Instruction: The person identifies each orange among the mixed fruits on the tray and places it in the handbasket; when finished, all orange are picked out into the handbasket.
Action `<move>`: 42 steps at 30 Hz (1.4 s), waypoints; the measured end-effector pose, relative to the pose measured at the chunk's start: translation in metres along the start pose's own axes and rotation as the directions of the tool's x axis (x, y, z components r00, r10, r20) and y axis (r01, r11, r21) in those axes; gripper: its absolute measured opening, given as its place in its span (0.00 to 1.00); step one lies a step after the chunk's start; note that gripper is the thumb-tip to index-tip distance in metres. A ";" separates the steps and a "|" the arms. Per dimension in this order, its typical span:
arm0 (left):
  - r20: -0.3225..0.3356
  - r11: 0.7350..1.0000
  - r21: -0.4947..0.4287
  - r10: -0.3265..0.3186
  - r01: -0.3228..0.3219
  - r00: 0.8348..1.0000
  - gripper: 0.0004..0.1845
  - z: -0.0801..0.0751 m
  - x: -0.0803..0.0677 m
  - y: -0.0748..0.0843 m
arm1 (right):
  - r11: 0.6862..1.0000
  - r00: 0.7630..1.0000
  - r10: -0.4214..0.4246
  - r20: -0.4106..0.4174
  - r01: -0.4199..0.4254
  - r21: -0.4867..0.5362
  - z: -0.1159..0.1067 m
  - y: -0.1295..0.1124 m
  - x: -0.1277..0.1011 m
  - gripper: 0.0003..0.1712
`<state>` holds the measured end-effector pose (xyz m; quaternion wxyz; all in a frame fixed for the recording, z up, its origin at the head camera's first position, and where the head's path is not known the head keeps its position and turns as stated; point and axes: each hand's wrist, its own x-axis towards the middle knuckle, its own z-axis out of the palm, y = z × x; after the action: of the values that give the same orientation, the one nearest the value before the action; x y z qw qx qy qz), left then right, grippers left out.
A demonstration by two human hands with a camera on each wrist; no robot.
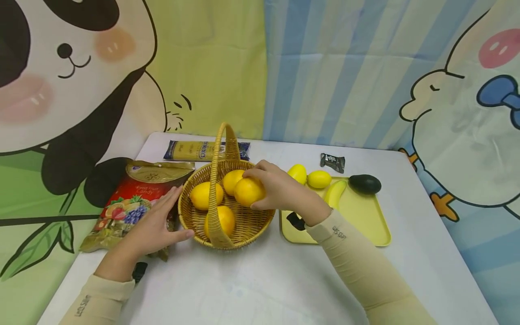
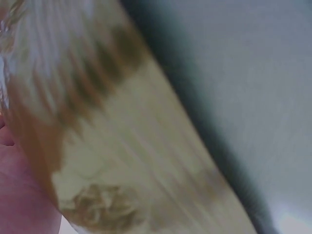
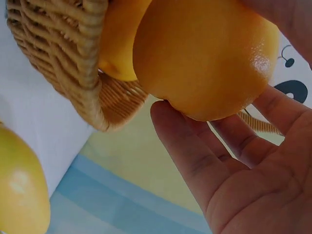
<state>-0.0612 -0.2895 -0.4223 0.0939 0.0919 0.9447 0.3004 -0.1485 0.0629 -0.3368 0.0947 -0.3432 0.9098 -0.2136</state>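
1. Seen from the head camera, a white table [image 1: 260, 280] with a smooth matte top carries everything, backed by cartoon curtains of a panda and a duck
2. Right of centre lies a flat, pale-yellow plastic tray [image 1: 365, 221] with rounded corners, holding a dark, pear-shaped avocado [image 1: 364, 183], two small glossy lemons [image 1: 318, 179] and a curved yellow banana [image 1: 335, 194]
3. Centre stage stands a round wicker basket [image 1: 243, 228] of tight, ribbed weave with an upright arched handle; three oranges already rest inside it, well apart from the tray
4. At left, a crinkled foil candy bag [image 1: 134, 198] printed with fruit lies beside the basket, with a flat pasta packet [image 1: 191, 150] behind it and a small dark wrapper near the tray
5. Bracing the basket, the left hand [image 1: 156, 228] lies with fingers straight and spread against the woven wall, gripping nothing; its wrist view is too blurred to add detail
6. Reaching over the rim, the right hand [image 1: 276, 187] curls fingers and thumb round an orange [image 1: 248, 192], held just above the fruit inside
7. Judged from this, the step in hand is setting that orange into the basket; the next move calls for lowering it into a gap between the others and loosening the fingers gently, since the smooth, dimpled skin could roll
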 end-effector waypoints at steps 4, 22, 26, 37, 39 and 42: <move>0.000 1.000 0.001 -0.004 0.004 1.000 0.68 0.000 -0.001 0.001 | 1.000 0.998 0.004 0.059 -0.002 -0.026 0.006 -0.004 0.004 0.42; 0.002 1.000 -0.006 0.007 -0.007 1.000 0.68 0.002 -0.001 0.004 | 0.987 0.976 0.037 0.216 -0.001 -0.162 0.024 -0.008 0.017 0.41; 0.006 1.000 -0.008 0.003 -0.003 1.000 0.68 0.002 -0.001 0.004 | 0.985 0.968 0.051 0.244 -0.008 -0.175 0.028 -0.008 0.018 0.42; 0.011 1.000 -0.007 0.000 0.000 1.000 0.68 0.003 0.000 0.003 | 0.985 0.963 0.077 0.259 -0.032 -0.172 0.032 -0.008 0.015 0.44; 0.014 1.000 -0.008 -0.004 0.004 1.000 0.68 0.002 -0.001 0.003 | 0.987 0.965 0.081 0.250 -0.043 -0.153 0.031 -0.008 0.013 0.44; 0.011 1.000 -0.011 -0.008 0.008 1.000 0.68 0.001 -0.001 0.003 | 0.992 0.971 0.079 0.225 -0.054 -0.114 0.027 -0.007 0.007 0.43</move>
<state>-0.0594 -0.2865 -0.4207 0.1010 0.0894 0.9428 0.3047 -0.1412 0.0448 -0.3582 0.1878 -0.3394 0.9138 -0.1201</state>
